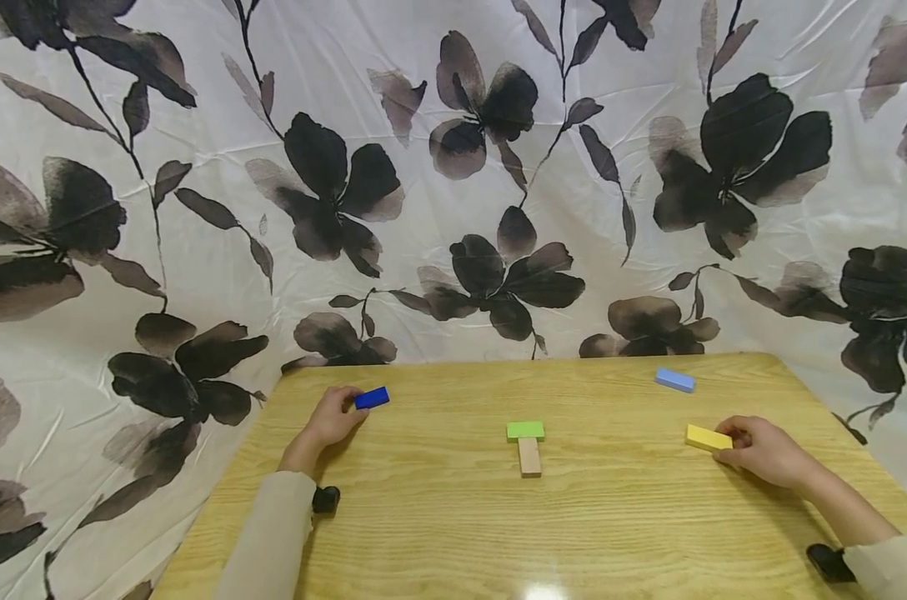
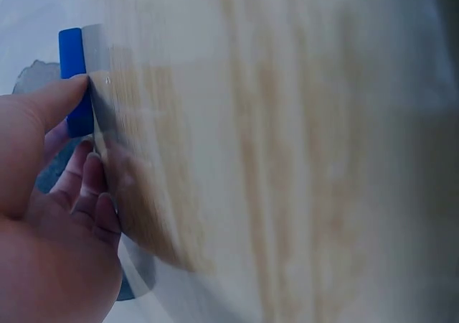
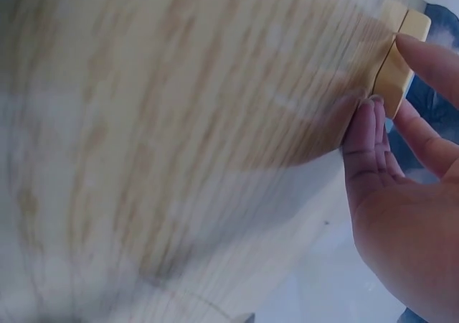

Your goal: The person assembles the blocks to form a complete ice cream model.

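Observation:
At the table's far left, my left hand (image 1: pixel 334 417) pinches a dark blue block (image 1: pixel 372 397) between thumb and fingers. The left wrist view shows the thumb pressed along the side of that blue block (image 2: pixel 72 57), which is low against the tabletop. On the right, my right hand (image 1: pixel 767 452) pinches one end of a yellow block (image 1: pixel 708 437). In the right wrist view the yellow block (image 3: pixel 396 75) touches or nearly touches the wood, with thumb and index finger on either side. Mid-table, a green block (image 1: pixel 524 431) lies crosswise against the end of a plain wooden block (image 1: pixel 529 458), forming a T.
A light blue block (image 1: pixel 674 380) lies near the far right edge of the wooden table (image 1: pixel 438 533), beyond my right hand. Behind the table hangs a white cloth (image 1: pixel 393 50) with dark flowers. Dark wrist cameras are strapped below both hands.

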{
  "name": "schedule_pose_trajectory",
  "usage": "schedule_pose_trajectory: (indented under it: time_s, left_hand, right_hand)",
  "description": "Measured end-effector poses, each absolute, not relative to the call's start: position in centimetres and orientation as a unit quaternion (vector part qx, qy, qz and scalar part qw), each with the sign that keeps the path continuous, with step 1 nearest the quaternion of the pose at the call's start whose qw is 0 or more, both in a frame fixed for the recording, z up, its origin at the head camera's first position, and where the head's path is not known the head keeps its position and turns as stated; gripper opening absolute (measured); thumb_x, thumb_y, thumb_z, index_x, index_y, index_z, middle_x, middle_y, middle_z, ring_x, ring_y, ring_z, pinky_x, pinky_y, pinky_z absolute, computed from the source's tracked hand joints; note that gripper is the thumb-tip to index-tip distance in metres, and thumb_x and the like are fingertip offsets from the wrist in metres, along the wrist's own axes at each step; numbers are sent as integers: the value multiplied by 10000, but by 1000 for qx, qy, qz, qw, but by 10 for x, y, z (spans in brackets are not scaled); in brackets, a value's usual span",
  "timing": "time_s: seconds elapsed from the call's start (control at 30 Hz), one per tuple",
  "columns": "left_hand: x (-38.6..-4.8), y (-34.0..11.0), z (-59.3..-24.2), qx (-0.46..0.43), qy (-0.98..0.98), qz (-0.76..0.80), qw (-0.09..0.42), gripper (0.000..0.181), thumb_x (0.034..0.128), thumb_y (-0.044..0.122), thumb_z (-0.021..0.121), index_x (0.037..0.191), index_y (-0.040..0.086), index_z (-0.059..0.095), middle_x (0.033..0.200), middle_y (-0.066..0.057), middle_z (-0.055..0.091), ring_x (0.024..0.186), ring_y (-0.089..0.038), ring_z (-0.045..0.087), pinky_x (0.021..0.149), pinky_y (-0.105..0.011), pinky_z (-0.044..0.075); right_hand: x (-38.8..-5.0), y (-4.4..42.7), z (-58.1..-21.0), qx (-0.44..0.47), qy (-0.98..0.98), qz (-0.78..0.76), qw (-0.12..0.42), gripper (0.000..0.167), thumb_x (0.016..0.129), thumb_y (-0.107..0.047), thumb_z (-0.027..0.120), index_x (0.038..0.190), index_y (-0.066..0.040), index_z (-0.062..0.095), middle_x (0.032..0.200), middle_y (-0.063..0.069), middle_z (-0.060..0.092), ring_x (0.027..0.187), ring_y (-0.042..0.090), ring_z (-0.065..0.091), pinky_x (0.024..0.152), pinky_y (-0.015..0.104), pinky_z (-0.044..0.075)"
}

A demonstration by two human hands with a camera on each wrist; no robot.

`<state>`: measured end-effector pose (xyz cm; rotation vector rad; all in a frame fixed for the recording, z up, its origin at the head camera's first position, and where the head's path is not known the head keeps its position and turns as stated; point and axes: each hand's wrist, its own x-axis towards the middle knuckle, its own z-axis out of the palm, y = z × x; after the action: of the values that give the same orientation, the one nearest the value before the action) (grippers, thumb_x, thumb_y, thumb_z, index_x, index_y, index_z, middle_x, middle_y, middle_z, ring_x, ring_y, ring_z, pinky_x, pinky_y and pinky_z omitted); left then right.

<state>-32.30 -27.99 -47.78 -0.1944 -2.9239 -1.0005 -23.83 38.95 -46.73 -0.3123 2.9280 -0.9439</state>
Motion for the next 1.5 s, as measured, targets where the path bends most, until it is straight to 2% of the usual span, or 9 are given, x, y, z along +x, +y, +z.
schedule_pose_trajectory:
  time_s: [0.17,0.37,0.53,0.77,0.93,1.27,1.5]
  left_hand:
    - [-322,-279,-475,-60,-943,-325,29,328,980,73,671,1245,-108,603,1182,-283,548,1053,-399,516,958,-561,433]
    - [-324,-283,-479,-37,-939,-340,42,336,949,65,713,1207,-120,606,1011,-212,559,884,-297,522,792,-386,435]
    - [-324,-286,-476,-12,-930,-365,43,375,927,72,748,1210,-129,607,923,-158,606,832,-253,559,726,-300,454]
    - [-323,-285,-467,-21,-916,-399,40,388,916,31,741,1225,-155,597,931,-188,629,853,-281,591,685,-263,477]
    - [-321,-284,-464,-18,-917,-396,33,381,932,36,733,1244,-137,600,938,-169,622,853,-256,579,670,-261,472]
    - [-317,-279,-461,-25,-902,-431,17,372,939,30,720,1245,-128,579,922,-155,603,800,-213,549,619,-252,464]
    - [-316,-274,-458,-39,-905,-423,26,363,930,24,731,1234,-119,595,951,-156,611,830,-219,566,672,-237,478]
  right_hand:
    - [-239,390,-465,-97,947,-305,24,281,911,-107,752,1085,86,645,850,45,575,741,159,453,633,265,374]
    - [-237,390,-465,-86,949,-303,12,237,889,-125,783,1012,42,667,877,48,612,741,147,481,628,260,409]
    - [-235,389,-464,-88,951,-295,-5,228,860,-147,816,958,13,687,831,21,619,692,106,480,603,250,413]
    - [-235,381,-458,-98,950,-297,-20,241,848,-158,830,975,4,706,788,3,635,677,82,514,599,250,436]
    - [-238,372,-450,-103,947,-304,-17,279,849,-167,831,1006,25,701,829,10,657,707,92,541,597,256,459]
    - [-242,351,-441,-115,945,-306,-18,247,846,-112,824,987,40,690,820,25,633,717,140,516,599,256,435]
    - [-250,330,-432,-138,936,-324,-13,256,840,-77,806,1016,63,683,850,51,657,753,168,562,603,262,466]
